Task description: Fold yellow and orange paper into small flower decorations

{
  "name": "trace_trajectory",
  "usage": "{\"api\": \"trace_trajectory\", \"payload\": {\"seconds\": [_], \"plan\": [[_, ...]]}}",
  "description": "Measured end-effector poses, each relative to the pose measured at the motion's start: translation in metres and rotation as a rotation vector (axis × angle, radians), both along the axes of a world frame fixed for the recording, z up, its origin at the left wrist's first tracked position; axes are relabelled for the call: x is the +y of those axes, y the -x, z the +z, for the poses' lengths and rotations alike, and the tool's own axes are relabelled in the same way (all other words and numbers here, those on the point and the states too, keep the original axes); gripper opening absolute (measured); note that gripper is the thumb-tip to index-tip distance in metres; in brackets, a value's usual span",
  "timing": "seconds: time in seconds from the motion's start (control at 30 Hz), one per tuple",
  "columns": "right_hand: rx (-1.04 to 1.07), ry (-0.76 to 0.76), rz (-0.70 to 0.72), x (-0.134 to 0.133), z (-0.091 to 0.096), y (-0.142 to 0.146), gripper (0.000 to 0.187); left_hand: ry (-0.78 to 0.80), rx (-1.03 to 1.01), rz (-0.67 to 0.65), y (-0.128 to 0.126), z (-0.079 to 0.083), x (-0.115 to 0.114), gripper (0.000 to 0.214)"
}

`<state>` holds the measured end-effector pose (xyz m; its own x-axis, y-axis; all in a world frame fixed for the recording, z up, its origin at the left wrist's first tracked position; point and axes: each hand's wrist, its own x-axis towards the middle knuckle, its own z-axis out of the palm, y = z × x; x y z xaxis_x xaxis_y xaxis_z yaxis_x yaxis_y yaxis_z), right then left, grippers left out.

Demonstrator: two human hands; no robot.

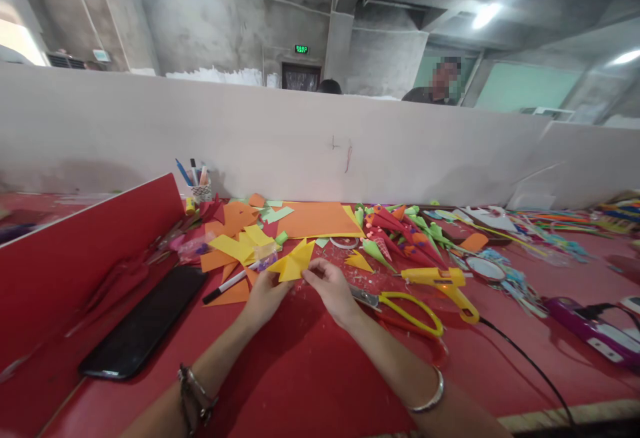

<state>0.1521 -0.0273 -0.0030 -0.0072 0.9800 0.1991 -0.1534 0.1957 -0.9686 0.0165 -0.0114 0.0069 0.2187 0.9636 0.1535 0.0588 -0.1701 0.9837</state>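
Between my two hands, above the red tabletop, is a yellow folded paper star (293, 261). My left hand (267, 293) grips its lower left side, with the fingers partly hidden behind the paper. My right hand (331, 286) pinches its lower right point between thumb and fingers. Just right of the right hand lie scissors with yellow handles (411, 310) and a yellow glue gun (440, 285). A small yellow paper piece with points (359, 261) rests beyond the right hand. By the left hand is a black and white marker (231, 287).
A black phone (145, 321) lies on the left beside a red divider (95, 271). Orange paper sheets (315, 220) and rolled paper cones (400, 230) are at the back. A pen cup (201, 190) stands by the white partition (250, 138). At right is a purple power strip (590, 331); a person (440, 85) is beyond.
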Motion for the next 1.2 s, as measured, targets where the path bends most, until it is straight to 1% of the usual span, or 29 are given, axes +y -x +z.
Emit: {"api": "trace_trajectory", "payload": {"seconds": [0.13, 0.3, 0.4, 0.5, 0.63, 0.67, 0.73, 0.8, 0.87, 0.93, 1.0, 1.13, 1.2], "plan": [[-0.013, 0.004, -0.045, 0.000, 0.003, -0.002, 0.019, 0.002, 0.033, 0.003, 0.003, -0.002, 0.001, 0.017], [-0.061, -0.009, -0.085, 0.001, 0.004, -0.006, 0.019, 0.056, 0.069, 0.027, 0.005, 0.001, -0.004, 0.039], [-0.060, -0.006, -0.094, 0.002, 0.005, -0.008, 0.019, 0.049, 0.090, -0.015, 0.006, 0.004, -0.005, 0.046], [-0.030, 0.013, -0.108, 0.002, 0.006, -0.008, 0.020, -0.006, 0.083, -0.077, 0.006, 0.006, -0.004, 0.047], [-0.040, 0.012, -0.116, 0.003, 0.007, -0.009, 0.018, -0.044, 0.063, -0.125, 0.008, 0.004, -0.001, 0.046], [-0.051, 0.005, -0.117, 0.003, 0.006, -0.010, 0.017, -0.030, 0.045, -0.140, 0.008, 0.003, -0.001, 0.043], [-0.077, -0.012, -0.127, 0.004, 0.006, -0.011, 0.014, 0.046, -0.028, -0.153, 0.007, 0.001, -0.001, 0.040], [-0.119, -0.033, -0.128, 0.004, 0.006, -0.011, 0.012, 0.139, -0.106, -0.153, 0.006, 0.001, -0.002, 0.044], [-0.176, -0.065, -0.123, 0.003, 0.006, -0.012, 0.011, 0.184, -0.129, -0.143, 0.005, 0.001, -0.003, 0.050], [-0.222, -0.100, -0.101, 0.003, 0.006, -0.012, 0.012, 0.171, -0.072, -0.135, 0.005, 0.001, -0.003, 0.052], [-0.260, -0.129, -0.093, 0.003, 0.005, -0.012, 0.013, 0.141, 0.003, -0.144, 0.005, 0.000, -0.002, 0.045], [-0.324, -0.158, -0.139, 0.003, 0.003, -0.012, 0.013, 0.086, 0.075, -0.209, 0.005, -0.003, 0.001, 0.036], [-0.309, -0.156, -0.141, 0.003, 0.002, -0.011, 0.013, 0.055, 0.113, -0.227, 0.005, -0.004, 0.001, 0.034]]}}
